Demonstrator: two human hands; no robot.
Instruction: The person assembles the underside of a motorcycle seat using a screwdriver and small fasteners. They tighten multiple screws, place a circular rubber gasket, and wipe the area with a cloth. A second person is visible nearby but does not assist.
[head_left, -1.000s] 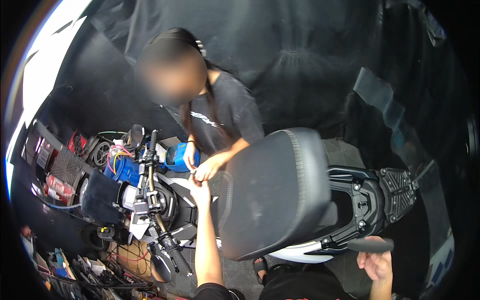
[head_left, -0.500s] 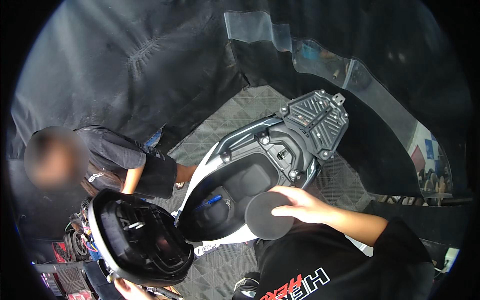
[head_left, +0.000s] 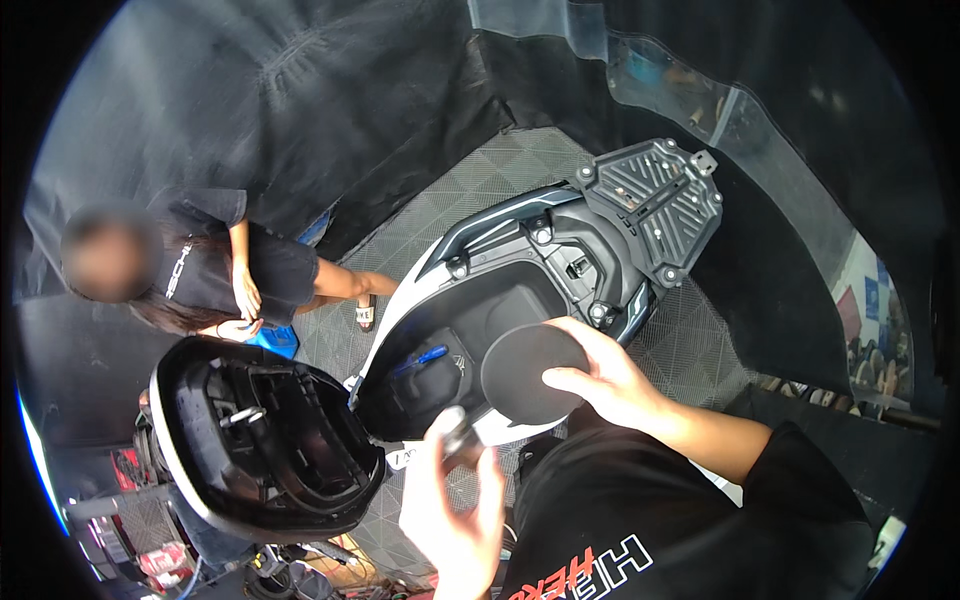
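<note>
My right hand (head_left: 618, 382) grips a flat black disc (head_left: 533, 375) by its edge, thumb on its face, above the near side of a scooter's storage compartment (head_left: 480, 330). Between thumb and fingers of my left hand (head_left: 452, 515) is a small dark cylindrical object (head_left: 460, 441), blurred, so its kind is unclear. That hand is left of the disc and apart from it. The scooter's seat (head_left: 265, 440) is tipped up to the left, showing its black underside. A blue-handled tool (head_left: 425, 357) lies inside the compartment.
A black rear rack (head_left: 650, 205) tops the scooter's tail. Another person (head_left: 235, 255) in dark clothes stands at the left, hands close together, beside a blue object (head_left: 275, 341). Dark curtains surround the grey tiled floor (head_left: 480, 180). Assorted gear (head_left: 150, 540) is at the lower left.
My left hand has come from the tipped seat's edge to near the disc, now with a small dark object. The disc stays in my right hand. The other person has straightened up somewhat.
</note>
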